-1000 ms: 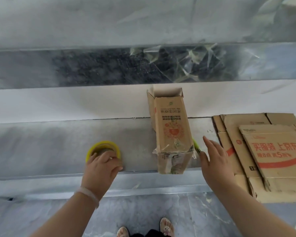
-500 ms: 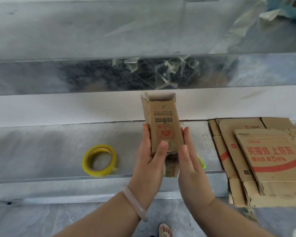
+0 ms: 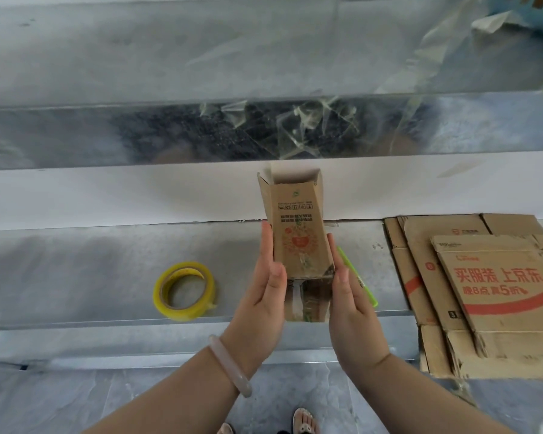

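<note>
Currently squaring up the tall brown printed cardboard box (image 3: 297, 233), open end up at the grey metal shelf's (image 3: 76, 270) front edge, pressed between flat left hand (image 3: 261, 296) and right hand (image 3: 351, 308), fingers straight; next probably needs one hand freed for the yellow tape roll (image 3: 184, 291) nearby.

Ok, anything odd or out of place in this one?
The small brown cardboard box held between left hand and right hand has its print upside down; crumpled clear tape scraps cling to the metal shelf edge above.
</note>
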### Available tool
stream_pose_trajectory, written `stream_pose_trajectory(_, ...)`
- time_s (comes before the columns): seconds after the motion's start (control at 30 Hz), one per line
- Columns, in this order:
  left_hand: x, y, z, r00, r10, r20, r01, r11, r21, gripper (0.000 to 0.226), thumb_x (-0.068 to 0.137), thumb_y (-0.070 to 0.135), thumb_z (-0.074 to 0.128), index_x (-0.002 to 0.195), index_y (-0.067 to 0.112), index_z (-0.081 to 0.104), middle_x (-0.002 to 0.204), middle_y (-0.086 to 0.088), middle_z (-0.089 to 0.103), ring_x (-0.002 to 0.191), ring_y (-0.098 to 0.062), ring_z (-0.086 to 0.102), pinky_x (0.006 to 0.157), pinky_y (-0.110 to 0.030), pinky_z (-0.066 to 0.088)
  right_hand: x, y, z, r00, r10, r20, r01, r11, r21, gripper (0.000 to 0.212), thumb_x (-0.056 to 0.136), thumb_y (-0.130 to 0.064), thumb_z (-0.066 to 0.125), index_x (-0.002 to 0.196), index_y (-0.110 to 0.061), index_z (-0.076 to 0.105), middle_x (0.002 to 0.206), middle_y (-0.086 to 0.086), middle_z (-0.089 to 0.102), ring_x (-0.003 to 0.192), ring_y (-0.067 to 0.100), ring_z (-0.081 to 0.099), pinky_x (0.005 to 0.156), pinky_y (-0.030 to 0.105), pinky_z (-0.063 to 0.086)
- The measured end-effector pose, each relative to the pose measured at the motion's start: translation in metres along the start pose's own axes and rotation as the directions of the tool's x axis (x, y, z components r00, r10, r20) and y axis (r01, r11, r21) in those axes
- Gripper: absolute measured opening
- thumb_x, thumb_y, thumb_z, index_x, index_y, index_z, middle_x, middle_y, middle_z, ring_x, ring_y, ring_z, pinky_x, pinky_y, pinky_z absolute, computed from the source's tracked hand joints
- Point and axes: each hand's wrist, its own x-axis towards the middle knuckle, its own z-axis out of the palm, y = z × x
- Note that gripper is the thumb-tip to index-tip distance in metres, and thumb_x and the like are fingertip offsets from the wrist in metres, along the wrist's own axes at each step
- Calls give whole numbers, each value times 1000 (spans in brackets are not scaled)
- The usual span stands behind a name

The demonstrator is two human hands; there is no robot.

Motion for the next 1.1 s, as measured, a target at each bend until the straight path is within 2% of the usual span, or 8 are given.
stream_pose_trajectory(0.13,0,-6,-4,992,83,100,-90,993,70,58,101,39,23,149,23,-6,153,28,23,142,2,21,109,-12,25,2,13,-3,997,-17,81,21,998,-51,51,102,-37,24,152,-29,20,151,-29,34,142,-6,27,111,11,27)
stream_pose_trajectory(0.33,0,-6,-5,996,-29,84,32,999,-25,56,96,41,26,147,39,2,140,32,42,134,7,33,106,-13,30,1,14,-5,989,131,74,-133,991,29,45,101,-41,27,145,-48,31,138,-30,48,123,-16,46,94,6,40)
stream_pose_trajectory(0.47,2,4,-10,990,68,127,-100,958,269,70,96,49,39,147,39,-8,152,15,29,137,2,31,108,-19,34,-5,14,-10,977,209,37,-209,978,1,41,106,-34,28,143,-49,38,135,-25,54,112,-19,52,90,8,44)
stream_pose_trajectory(0.57,6,8,-18,976,166,140,-216,808,548,70,89,51,56,147,48,17,149,16,32,136,-2,34,108,-33,40,-8,1,-17,971,215,108,-216,976,0,42,107,-23,27,144,-36,40,130,-23,59,111,-17,54,82,4,44)
stream_pose_trajectory(0.73,-10,15,-27,968,206,-145,-140,918,371,45,83,55,57,127,53,49,127,27,56,120,-1,52,95,-27,49,-31,-3,-44,986,168,14,-151,917,-369,62,93,-38,57,139,-60,22,146,-28,32,138,1,31,115,37,33)
stream_pose_trajectory(0.83,-23,19,-29,942,131,-308,-52,966,252,46,80,66,53,123,53,55,139,23,46,128,-6,47,92,-39,53,-38,-16,-49,978,104,-179,-162,922,-351,74,75,-46,70,137,-55,30,142,-20,36,132,4,38,106,36,42)
stream_pose_trajectory(0.9,-29,24,-30,930,37,-364,13,991,134,48,85,63,54,124,37,60,128,7,59,114,-11,60,77,-34,58,-35,-30,-49,969,41,-244,-116,948,-297,78,65,-47,74,136,-43,41,135,-16,49,123,-2,49,98,31,47)
stream_pose_trajectory(1.1,-17,28,-65,928,86,-363,177,754,632,50,92,66,28,103,30,61,97,14,63,96,-8,57,83,-30,45,4,-58,-49,954,7,-299,-107,941,-321,39,88,-29,69,124,-28,53,109,-16,62,98,-3,59,71,14,43)
